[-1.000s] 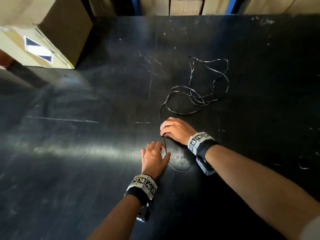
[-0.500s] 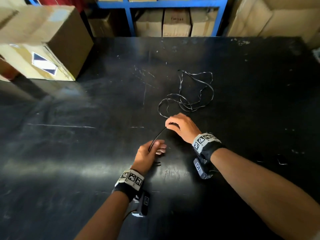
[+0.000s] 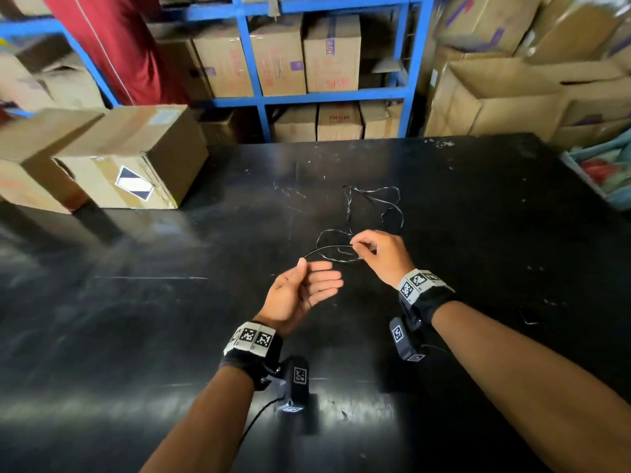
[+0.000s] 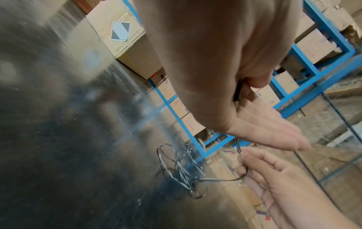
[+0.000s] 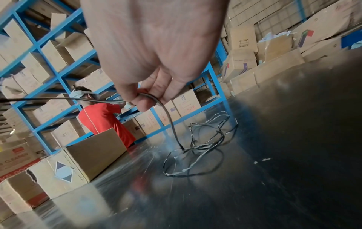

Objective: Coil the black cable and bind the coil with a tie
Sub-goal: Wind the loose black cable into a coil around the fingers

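At the far left, a closed cardboard box (image 3: 136, 158) with a black-and-white diamond label is sitting on the black table (image 3: 136, 319); its contents cannot be seen. Behind the table, a blue shelf rack (image 3: 256, 97) is holding more shut cartons. Toward the middle, the left hand (image 3: 300, 291) is hovering palm-up above the table, thumb pressing one end of the black cable (image 3: 372, 213) against the forefinger while the other fingers are lying straight. To its right, the right hand (image 3: 382, 254) is pinching the same cable between thumb and fingertips, lifting a short span. The remainder is lying in loose tangled loops on the table just beyond.
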